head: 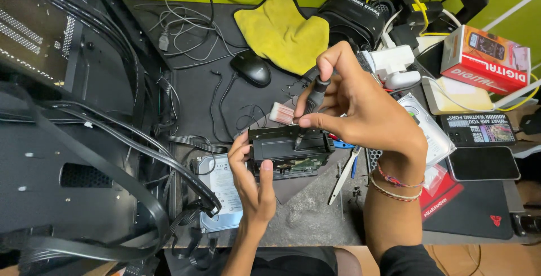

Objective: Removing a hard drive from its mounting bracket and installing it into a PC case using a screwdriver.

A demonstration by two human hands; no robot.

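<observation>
Cluttered dark desk: left hand grips the black drive cage at centre, right hand closed around a screwdriver; best kept upright, tip seated, cage braced firmly.

A computer repair workshop. An opened computer case with loose cables crowds the bench. A hard drive, mouse and boxed parts lie about.

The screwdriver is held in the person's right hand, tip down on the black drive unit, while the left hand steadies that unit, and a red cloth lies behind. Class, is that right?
Not quite. The head view shows a yellow cloth, not red. The screwdriver, right hand, left hand and black drive unit are as stated.
</observation>
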